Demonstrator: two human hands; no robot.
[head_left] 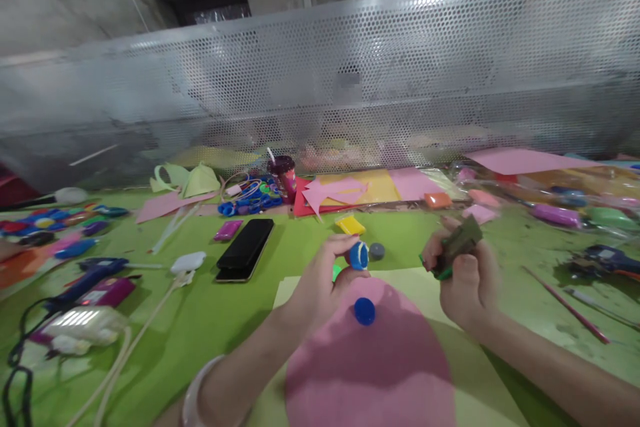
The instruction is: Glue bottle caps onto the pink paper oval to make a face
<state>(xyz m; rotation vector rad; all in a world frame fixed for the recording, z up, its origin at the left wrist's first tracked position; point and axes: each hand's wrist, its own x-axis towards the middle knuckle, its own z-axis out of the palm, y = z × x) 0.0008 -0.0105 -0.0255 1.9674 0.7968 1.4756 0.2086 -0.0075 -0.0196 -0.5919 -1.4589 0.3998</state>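
Note:
My left hand pinches a blue bottle cap that has pale streaks on it. A bit of bright green shows by its fingers. Close by on the table are a grey cap and a yellow packet. Closed round a dark olive-green block is my right hand; its exact kind is blurred. Below both hands, another blue bottle cap lies on a pink paper oval, which rests on pale yellow paper.
A black phone, a glue gun and a white cable lie to the left. Behind stand a dark cup with a straw and coloured paper. A thin red stick lies right. A perforated metal panel backs the table.

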